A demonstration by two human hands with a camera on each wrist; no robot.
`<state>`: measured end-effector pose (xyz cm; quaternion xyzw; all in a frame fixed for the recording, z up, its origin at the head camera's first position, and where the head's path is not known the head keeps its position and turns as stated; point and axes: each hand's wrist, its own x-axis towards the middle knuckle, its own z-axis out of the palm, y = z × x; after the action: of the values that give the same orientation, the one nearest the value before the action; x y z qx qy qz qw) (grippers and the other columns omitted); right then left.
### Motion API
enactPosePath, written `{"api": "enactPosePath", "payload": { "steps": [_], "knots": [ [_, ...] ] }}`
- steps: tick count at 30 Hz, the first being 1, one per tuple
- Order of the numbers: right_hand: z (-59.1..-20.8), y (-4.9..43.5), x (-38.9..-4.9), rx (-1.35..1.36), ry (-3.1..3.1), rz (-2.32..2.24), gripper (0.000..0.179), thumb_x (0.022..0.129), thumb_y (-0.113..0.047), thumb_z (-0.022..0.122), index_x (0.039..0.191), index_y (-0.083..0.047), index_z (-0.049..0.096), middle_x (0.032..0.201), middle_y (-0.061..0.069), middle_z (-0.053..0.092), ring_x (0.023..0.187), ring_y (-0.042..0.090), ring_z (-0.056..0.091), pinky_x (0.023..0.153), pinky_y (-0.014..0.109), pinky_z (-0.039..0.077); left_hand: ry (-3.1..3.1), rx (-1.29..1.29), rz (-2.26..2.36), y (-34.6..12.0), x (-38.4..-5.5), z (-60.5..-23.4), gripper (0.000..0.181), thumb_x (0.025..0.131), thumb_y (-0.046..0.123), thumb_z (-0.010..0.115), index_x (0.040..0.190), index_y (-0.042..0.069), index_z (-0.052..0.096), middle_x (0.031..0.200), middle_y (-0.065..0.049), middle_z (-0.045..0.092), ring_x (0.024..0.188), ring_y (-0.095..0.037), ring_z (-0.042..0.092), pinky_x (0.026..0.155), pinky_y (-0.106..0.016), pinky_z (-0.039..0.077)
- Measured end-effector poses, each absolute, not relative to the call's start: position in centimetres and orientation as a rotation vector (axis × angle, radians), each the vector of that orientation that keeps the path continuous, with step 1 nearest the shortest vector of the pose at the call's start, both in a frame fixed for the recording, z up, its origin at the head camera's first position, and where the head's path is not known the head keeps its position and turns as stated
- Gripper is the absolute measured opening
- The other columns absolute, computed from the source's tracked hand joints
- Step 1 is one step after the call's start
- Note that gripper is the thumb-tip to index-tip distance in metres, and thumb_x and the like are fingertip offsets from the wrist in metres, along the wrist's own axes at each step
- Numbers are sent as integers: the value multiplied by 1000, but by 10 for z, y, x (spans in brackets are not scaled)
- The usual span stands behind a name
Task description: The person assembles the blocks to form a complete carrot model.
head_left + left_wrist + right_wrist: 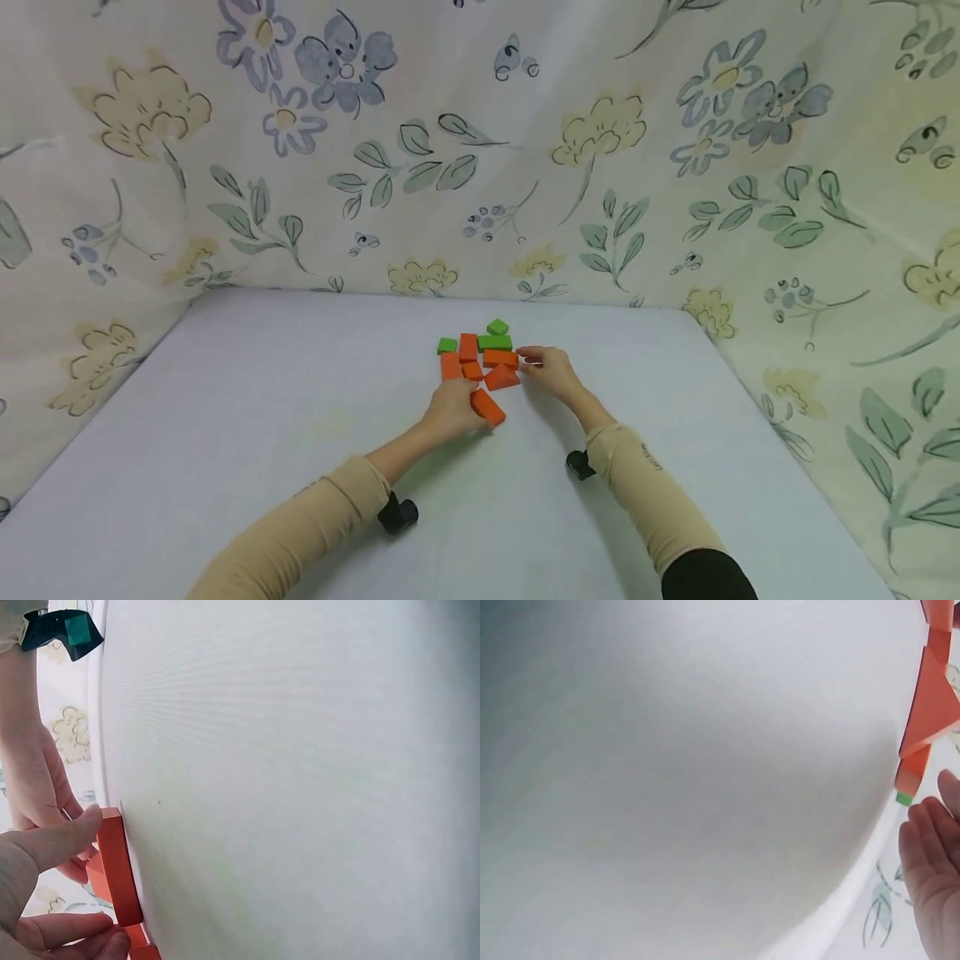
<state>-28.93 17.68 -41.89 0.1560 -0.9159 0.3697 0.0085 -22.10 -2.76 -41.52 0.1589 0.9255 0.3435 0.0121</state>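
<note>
An orange rectangular block [489, 407] is pinched at its ends between the thumb and fingers of my left hand [448, 410]. In the left wrist view this block [120, 870] stands on its narrow side at the table surface. Just beyond it lies a cluster with an orange triangular block [502, 377], a small orange block [472, 372] and upright-lying orange blocks [451, 367]. My right hand [551, 372] is at the right end of another orange block [501, 358]. Its fingers are extended and hold nothing in the right wrist view.
Green blocks lie at the far side of the cluster: a long one [495, 342], a pointed one [498, 327] and a small one [447, 346]. The white table [225, 467] extends around them. A flowered cloth [480, 125] hangs behind and beside it.
</note>
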Motion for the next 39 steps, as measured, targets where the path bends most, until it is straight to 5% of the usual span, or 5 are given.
{"api": "enactPosePath", "payload": {
  "steps": [11, 21, 27, 34, 39],
  "knots": [
    [-417, 169, -296, 488, -2934, 1014, 34, 88, 6, 61, 122, 11, 61, 123, 27, 61, 110, 40, 60, 90, 44, 50, 2905, 566, 1002, -24, -222, -412, 36, 69, 22, 88, 88, -1, 66, 68, 0, 53, 68, -15, 48, 61, -27, 40],
    [-417, 166, -298, 519, -2999, 732, 34, 85, -1, 67, 117, 7, 66, 101, 20, 64, 94, 30, 59, 85, 41, 49, 2706, 667, 973, -34, -228, -405, 56, 70, 9, 86, 118, -10, 65, 71, -3, 47, 71, -17, 45, 60, -25, 37],
    [-412, 174, -293, 428, -3061, 730, 38, 82, -7, 70, 116, 7, 66, 86, 12, 61, 81, 23, 51, 73, 35, 45, 2679, 677, 966, -43, -230, -404, 64, 65, 10, 89, 121, -8, 64, 87, -6, 62, 78, -16, 46, 64, -25, 41],
    [-403, 192, -278, 275, -3208, 760, 40, 77, -15, 73, 110, 6, 68, 92, 11, 66, 81, 22, 57, 73, 36, 48, 2652, 680, 982, -53, -230, -409, 63, 63, 11, 91, 119, -6, 67, 99, -10, 68, 83, -15, 49, 66, -24, 43],
    [-389, 199, -271, 430, -3312, 730, 46, 74, -8, 78, 115, 5, 65, 101, 13, 67, 91, 27, 60, 82, 42, 50, 2641, 735, 1010, -61, -227, -412, 61, 63, 11, 91, 117, -6, 67, 100, -10, 68, 82, -14, 51, 68, -25, 45]
  ]
}}
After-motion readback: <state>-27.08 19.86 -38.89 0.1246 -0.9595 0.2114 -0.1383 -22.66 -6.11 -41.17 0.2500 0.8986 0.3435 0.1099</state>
